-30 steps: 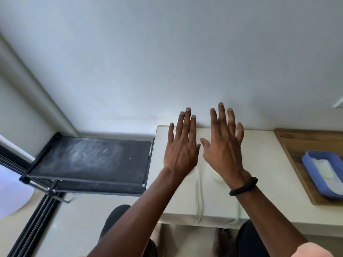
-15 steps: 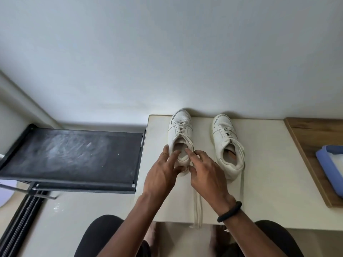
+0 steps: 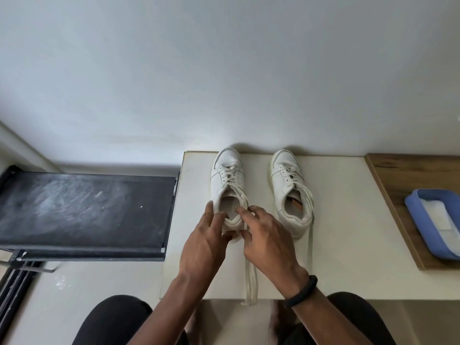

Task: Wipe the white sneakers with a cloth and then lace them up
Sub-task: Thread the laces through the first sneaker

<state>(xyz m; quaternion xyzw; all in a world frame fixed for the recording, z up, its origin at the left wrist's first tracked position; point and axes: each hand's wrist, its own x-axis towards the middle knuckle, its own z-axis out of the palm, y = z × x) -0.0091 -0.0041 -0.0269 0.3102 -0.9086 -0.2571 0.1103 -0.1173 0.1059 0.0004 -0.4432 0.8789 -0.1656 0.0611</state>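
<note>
White sneakers sit side by side on a white table [image 3: 204, 270], toes twd the wall [image 3: 224, 70], heels twd the person. Left sneaker [image 3: 227, 178] is partly laced; its laces [image 3: 251, 282] run back over the tabletop and hang off the near edge. Left hand [image 3: 206, 242] grips this shoe's heel from the left, fingers curled up along the collar, thumb at the back. Right hand [image 3: 270, 237] holds the same heel from the right, index finger bent onto the collar rim, thumb vs. the back of the heel; can't tell if it also pinches a lace. A black wristband [image 3: 301, 291] sits on the right wrist. Right sneaker [image 3: 290, 180] stands apart, untouched, w/ a loose lace [image 3: 310, 247] trailing down its right side. Far right, a wooden board [image 3: 398, 185] carries a blue tray [image 3: 418, 220] w/ a white cloth [image 3: 440, 215] in it. Left of the table is a dusty black shelf [image 3: 84, 212].
</note>
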